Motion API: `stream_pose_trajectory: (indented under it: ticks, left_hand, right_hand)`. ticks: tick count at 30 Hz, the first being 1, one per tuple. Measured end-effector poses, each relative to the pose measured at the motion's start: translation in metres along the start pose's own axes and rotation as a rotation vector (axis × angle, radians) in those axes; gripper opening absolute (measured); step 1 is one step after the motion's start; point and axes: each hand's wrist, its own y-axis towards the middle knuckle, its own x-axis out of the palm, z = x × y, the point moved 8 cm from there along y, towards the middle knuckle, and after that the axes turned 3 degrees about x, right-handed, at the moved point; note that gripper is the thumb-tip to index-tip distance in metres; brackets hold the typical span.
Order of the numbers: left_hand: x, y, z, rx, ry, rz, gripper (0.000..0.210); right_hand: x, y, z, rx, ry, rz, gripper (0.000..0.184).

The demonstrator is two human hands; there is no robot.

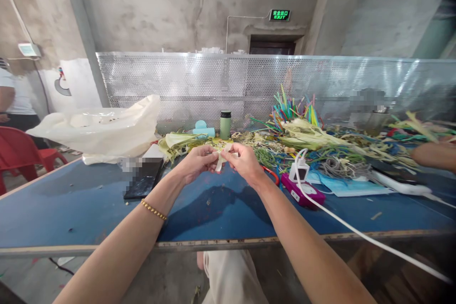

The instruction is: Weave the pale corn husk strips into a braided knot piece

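Observation:
Above the middle of the blue table [107, 218], my left hand [199, 161] and my right hand [245, 161] meet, fingertips nearly touching. Both pinch a small pale strip of corn husk [219, 165], whose loose end hangs down between them. My fingers cover part of the strip, so its full shape is hidden. Just beyond my left hand lie dry corn husks [178, 141]. A larger heap of pale husks [309, 135] spreads beyond my right hand, with coloured stems [292, 109] standing up behind it.
A green flask [225, 125] stands behind my hands. To the left are a phone [144, 180] and a big plastic bag [103, 128]. On the right, a purple power block [302, 192] carries a charger and white cable [342, 225]. Another person's arm [434, 156] reaches in there.

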Motion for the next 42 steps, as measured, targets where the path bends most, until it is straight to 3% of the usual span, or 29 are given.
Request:
stream_pose_trajectory:
  ticks: [7, 17, 25, 27, 32, 38, 42]
  left_hand:
    - [-0.002, 0.001, 0.001, 0.014, -0.071, 0.073, 0.021]
    - [-0.004, 0.002, 0.007, 0.051, -0.153, 0.095, 0.019]
    - [-0.008, 0.002, 0.006, 0.014, -0.043, 0.134, 0.013]
    - [-0.005, 0.000, 0.006, -0.014, -0.005, 0.107, 0.011]
    - [0.011, -0.004, 0.008, 0.023, 0.088, -0.133, 0.028]
    - [-0.002, 0.000, 0.008, 0.063, 0.151, 0.014, 0.032]
    - [0.000, 0.001, 0.007, 0.073, 0.171, -0.004, 0.032]
  right_hand:
    - [0.010, -0.004, -0.007, 0.024, 0.042, -0.092, 0.030]
    - [0.005, -0.002, -0.002, 0.032, 0.072, -0.082, 0.027]
    - [0.002, -0.001, -0.003, 0.034, 0.037, -0.048, 0.025]
    - [0.003, -0.002, -0.003, 0.037, 0.034, -0.060, 0.025]
    - [0.010, -0.003, -0.004, 0.014, 0.042, -0.147, 0.029]
    - [0.003, 0.000, 0.001, 0.001, 0.091, -0.071, 0.032]
    - [0.002, 0.002, 0.002, -0.006, -0.030, -0.044, 0.029]
